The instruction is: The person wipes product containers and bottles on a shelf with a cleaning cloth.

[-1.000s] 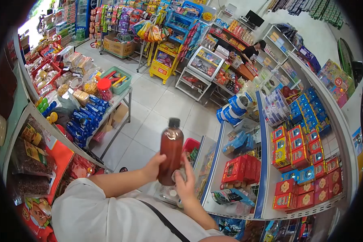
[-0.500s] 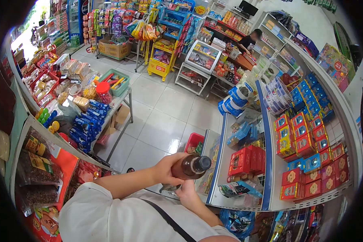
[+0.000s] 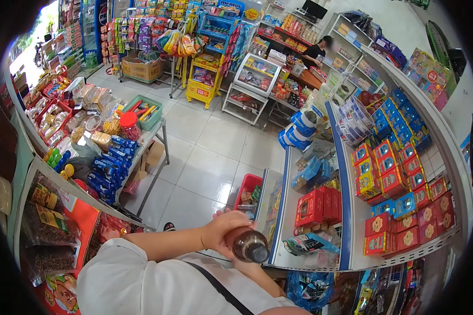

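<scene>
A brown bottle with a dark cap is tilted with its cap toward me, low in the middle of the view. My left hand is closed around its side from the left. Under the bottle lies my right hand, pressed against it and largely covered by it, so most of its fingers are hidden. What the label says cannot be seen. Just beyond the hands stands a red bin with packets in it.
White shelves with red boxes rise close on my right. On the left a table holds Oreo packs, a red-lidded jar and a green basket. A tiled floor runs between. Another person is behind the far counter.
The bottle has come slightly lower and tipped, its cap swinging down toward me. My right hand has slid further beneath it. The view has shifted a little.
</scene>
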